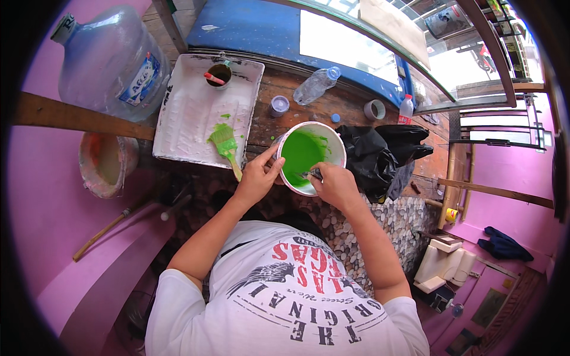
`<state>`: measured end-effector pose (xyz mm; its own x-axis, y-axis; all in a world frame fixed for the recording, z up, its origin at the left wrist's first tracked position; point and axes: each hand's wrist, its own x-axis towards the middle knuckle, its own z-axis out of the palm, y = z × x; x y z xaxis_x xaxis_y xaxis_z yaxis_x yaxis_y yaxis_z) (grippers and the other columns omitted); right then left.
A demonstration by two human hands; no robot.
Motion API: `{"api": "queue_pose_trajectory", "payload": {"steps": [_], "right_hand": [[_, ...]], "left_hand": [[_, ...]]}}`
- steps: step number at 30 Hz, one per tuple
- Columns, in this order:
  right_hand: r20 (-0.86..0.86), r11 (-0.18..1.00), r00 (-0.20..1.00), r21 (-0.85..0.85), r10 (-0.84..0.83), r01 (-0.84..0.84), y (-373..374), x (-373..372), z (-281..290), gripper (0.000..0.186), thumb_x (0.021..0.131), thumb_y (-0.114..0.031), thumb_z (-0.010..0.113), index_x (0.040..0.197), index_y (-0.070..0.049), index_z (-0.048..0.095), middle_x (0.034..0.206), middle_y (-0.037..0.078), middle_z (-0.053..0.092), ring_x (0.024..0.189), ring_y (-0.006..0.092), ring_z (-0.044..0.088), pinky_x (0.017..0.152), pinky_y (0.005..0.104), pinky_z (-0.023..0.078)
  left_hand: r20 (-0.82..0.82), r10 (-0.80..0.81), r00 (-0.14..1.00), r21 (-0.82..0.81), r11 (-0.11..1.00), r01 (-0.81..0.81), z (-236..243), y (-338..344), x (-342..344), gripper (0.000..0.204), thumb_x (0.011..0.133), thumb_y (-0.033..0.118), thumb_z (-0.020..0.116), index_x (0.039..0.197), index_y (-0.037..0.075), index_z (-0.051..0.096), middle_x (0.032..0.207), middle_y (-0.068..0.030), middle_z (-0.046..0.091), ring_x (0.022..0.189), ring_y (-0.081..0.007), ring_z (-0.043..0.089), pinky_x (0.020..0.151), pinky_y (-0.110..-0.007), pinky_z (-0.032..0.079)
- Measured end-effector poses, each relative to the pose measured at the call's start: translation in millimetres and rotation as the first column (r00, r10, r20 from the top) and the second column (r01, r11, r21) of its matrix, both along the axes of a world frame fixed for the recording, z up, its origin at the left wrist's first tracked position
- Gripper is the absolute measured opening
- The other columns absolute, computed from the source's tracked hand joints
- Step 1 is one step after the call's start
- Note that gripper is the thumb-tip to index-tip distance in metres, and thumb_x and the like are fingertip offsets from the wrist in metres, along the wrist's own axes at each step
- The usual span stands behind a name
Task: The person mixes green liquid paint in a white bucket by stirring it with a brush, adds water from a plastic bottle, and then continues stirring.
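A white bucket (337, 145) holds bright green paint (303, 153) and tilts toward me near the table's front edge. My left hand (259, 177) is closed on the bucket's left side, with its thumb at the rim. Over the near right rim, my right hand (335, 185) grips a small stirring tool (312, 174) that looks dark and metallic. Its lower end dips into the paint, so I cannot tell its exact kind. Left of the bucket, a paintbrush (224, 142) with green-coated bristles lies on a white paint tray (190, 110), its handle pointing toward my left hand.
A cup (222, 76) stands in the tray. Beyond the bucket are a small jar (279, 105), a lying plastic bottle (316, 86) and a blue cap (335, 118). A black plastic bag (371, 157) sits right of it. A water jug (113, 65) and a paint-stained pail (89, 172) are at left.
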<state>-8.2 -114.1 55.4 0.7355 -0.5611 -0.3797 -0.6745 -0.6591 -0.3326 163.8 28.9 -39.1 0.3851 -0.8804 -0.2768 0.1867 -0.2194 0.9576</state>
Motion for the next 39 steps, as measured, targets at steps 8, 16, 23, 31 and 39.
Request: {"api": "queue_pose_trajectory", "payload": {"steps": [8,16,23,31,39], "right_hand": [[0.181,0.962,0.982,-0.254,-0.057,0.103,-23.9,0.8,-24.7,0.023,0.092,-0.022,0.071,0.108,-0.004,0.072,0.100,0.016,0.074,0.090,0.0369,0.072,0.079,0.0471,0.058],[0.315,0.999,0.949,-0.033,-0.005,0.016,1.4,24.4,-20.7,0.027,0.092,-0.023,0.073,0.111,-0.003,0.073,0.104,0.016,0.074,0.096,0.0353,0.072,0.083,0.0466,0.056],[0.198,0.991,0.980,0.124,0.019,-0.044,17.3,12.4,-11.7,0.028,0.093,-0.025,0.074,0.110,-0.003,0.073,0.107,0.018,0.075,0.098,0.0375,0.072,0.085,0.0467,0.056],[0.299,0.999,0.954,0.023,-0.031,0.025,1.3,12.4,-17.4,0.027,0.093,-0.025,0.074,0.110,-0.004,0.072,0.106,0.016,0.075,0.095,0.0369,0.072,0.083,0.0465,0.057],[0.235,0.970,0.971,-0.219,-0.052,0.105,-25.8,5.5,-20.6,0.023,0.092,-0.024,0.072,0.106,-0.005,0.072,0.103,0.014,0.074,0.091,0.0353,0.073,0.079,0.0465,0.058]], "left_hand": [[-0.046,-0.007,0.999,-0.005,1.000,0.007,3.9,-1.3,0.6,0.053,0.107,0.019,0.063,0.154,0.001,0.047,0.119,-0.0123,0.071,0.086,-0.0133,0.073,0.071,-0.030,0.065],[-0.032,-0.004,0.999,-0.005,1.000,0.004,0.8,0.1,0.6,0.053,0.107,0.020,0.063,0.154,0.001,0.048,0.112,-0.0102,0.071,0.085,-0.0133,0.073,0.071,-0.030,0.066],[-0.001,-0.008,1.000,0.002,1.000,0.008,-4.3,1.0,0.2,0.052,0.108,0.020,0.063,0.154,0.000,0.048,0.110,-0.0095,0.071,0.083,-0.0127,0.072,0.070,-0.029,0.065],[-0.067,0.006,0.998,-0.012,1.000,-0.007,3.6,-1.1,-0.2,0.053,0.108,0.019,0.063,0.154,0.000,0.047,0.112,-0.0100,0.070,0.086,-0.0129,0.072,0.072,-0.030,0.065],[-0.083,0.009,0.996,-0.007,1.000,-0.009,6.1,-2.1,0.0,0.052,0.108,0.019,0.062,0.154,0.001,0.047,0.111,-0.0098,0.069,0.086,-0.0140,0.073,0.072,-0.030,0.066]]}}
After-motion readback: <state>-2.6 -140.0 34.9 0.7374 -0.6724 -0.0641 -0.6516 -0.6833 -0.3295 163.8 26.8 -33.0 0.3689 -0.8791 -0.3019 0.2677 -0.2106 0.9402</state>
